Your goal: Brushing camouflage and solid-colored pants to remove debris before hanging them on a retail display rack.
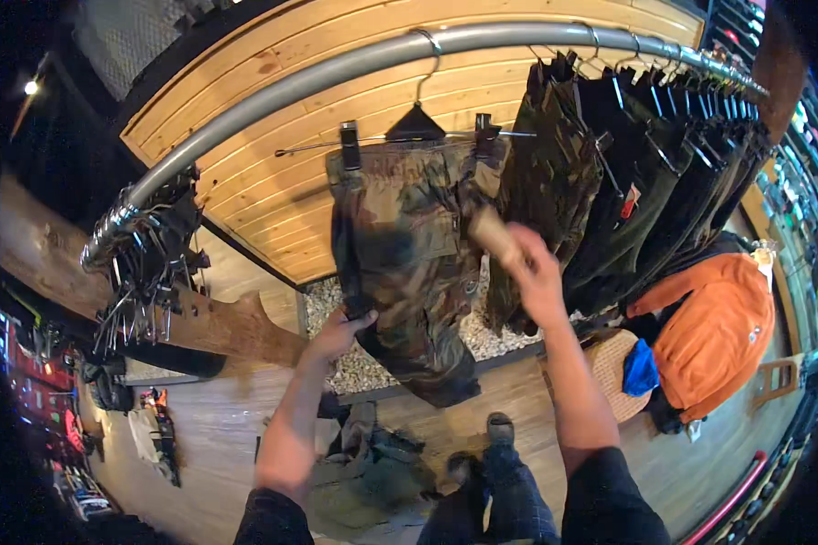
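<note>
Camouflage trousers (418, 263) hang by their waistband from a clip hanger (418, 123) on the rail in front of me. My left hand (341, 331) is closed on the left edge of the trousers, its thumb lying over the cloth. At their right side my right hand (534, 272) has its fingers closed on a tan oblong piece (493, 233), which is blurred by motion. The piece overlaps the right hip of the trousers; whether it is fastened to them I cannot tell.
A curved metal rail (309, 77) carries more dark trousers (632, 173) to the right and bunched hangers (159, 254) to the left. An orange jacket (713, 327) and a woven basket (609, 368) are at lower right. Dark green clothes (373, 477) lie on the floor beside my feet.
</note>
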The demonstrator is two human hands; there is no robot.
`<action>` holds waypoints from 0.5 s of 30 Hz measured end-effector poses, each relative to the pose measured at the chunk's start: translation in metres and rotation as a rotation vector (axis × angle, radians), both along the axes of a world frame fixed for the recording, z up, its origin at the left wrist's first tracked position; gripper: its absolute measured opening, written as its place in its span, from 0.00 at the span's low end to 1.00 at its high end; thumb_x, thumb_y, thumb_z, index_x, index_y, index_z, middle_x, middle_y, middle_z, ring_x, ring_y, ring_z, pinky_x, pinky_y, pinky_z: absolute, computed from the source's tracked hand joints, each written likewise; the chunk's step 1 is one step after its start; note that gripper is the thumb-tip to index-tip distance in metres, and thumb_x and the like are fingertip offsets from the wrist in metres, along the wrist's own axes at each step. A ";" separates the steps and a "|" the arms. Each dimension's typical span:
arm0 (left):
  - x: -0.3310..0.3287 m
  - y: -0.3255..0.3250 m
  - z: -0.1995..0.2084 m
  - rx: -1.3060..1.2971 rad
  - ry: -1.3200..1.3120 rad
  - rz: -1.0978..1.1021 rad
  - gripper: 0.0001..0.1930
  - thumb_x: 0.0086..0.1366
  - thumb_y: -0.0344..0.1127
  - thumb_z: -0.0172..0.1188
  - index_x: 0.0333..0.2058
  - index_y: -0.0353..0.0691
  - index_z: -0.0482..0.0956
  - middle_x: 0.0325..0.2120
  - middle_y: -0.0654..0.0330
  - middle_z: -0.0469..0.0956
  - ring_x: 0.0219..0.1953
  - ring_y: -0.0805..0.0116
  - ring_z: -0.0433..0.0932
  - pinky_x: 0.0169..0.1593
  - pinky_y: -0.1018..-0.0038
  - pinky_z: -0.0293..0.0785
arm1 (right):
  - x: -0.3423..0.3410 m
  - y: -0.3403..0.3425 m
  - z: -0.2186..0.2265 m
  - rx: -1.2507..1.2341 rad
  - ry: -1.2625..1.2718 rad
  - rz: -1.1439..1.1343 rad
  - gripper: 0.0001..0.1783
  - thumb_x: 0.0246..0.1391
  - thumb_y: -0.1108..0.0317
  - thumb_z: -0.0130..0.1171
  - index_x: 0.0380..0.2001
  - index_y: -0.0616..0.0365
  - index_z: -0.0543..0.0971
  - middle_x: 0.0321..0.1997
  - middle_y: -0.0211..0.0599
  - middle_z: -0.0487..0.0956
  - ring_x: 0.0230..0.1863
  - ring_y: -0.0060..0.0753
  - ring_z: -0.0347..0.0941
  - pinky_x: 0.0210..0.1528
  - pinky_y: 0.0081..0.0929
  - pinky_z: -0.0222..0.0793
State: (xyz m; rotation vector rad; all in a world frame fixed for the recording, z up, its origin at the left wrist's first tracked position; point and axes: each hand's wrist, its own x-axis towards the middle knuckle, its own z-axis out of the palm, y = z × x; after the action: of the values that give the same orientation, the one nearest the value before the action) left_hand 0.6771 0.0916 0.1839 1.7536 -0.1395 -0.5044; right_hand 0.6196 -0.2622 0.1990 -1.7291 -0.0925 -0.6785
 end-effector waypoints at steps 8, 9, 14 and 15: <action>-0.017 -0.039 0.001 0.379 -0.903 0.672 0.22 0.67 0.33 0.60 0.56 0.31 0.67 0.52 0.52 0.71 0.57 0.59 0.68 0.63 0.66 0.60 | 0.020 0.033 -0.010 0.418 0.177 0.134 0.35 0.64 0.44 0.54 0.60 0.62 0.69 0.47 0.30 0.74 0.46 0.18 0.66 0.49 0.20 0.63; -0.035 -0.045 0.009 0.534 -0.955 0.576 0.24 0.67 0.33 0.58 0.58 0.30 0.62 0.54 0.47 0.66 0.59 0.53 0.64 0.65 0.62 0.57 | 0.013 0.033 -0.012 0.509 0.194 0.231 0.34 0.65 0.44 0.52 0.60 0.61 0.68 0.48 0.31 0.74 0.46 0.19 0.67 0.49 0.21 0.63; -0.058 -0.144 0.073 0.207 -1.062 0.171 0.29 0.63 0.30 0.57 0.61 0.31 0.59 0.60 0.42 0.58 0.64 0.45 0.58 0.67 0.56 0.53 | 0.010 0.031 -0.022 0.635 -0.008 -0.162 0.27 0.70 0.49 0.42 0.59 0.60 0.67 0.51 0.33 0.72 0.51 0.27 0.67 0.56 0.26 0.61; -0.051 -0.153 0.084 0.221 -1.073 0.174 0.29 0.63 0.30 0.57 0.61 0.31 0.59 0.60 0.42 0.58 0.64 0.45 0.58 0.67 0.56 0.53 | 0.020 0.033 -0.016 0.616 -0.045 -0.288 0.27 0.71 0.49 0.41 0.59 0.60 0.67 0.52 0.35 0.72 0.52 0.29 0.66 0.57 0.27 0.61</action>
State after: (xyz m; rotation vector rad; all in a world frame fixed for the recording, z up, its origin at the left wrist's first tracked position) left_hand 0.6260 -0.0612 0.2678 2.0642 -0.6906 0.6127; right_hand 0.6392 -0.2290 0.1831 -1.1398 0.3124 -0.8496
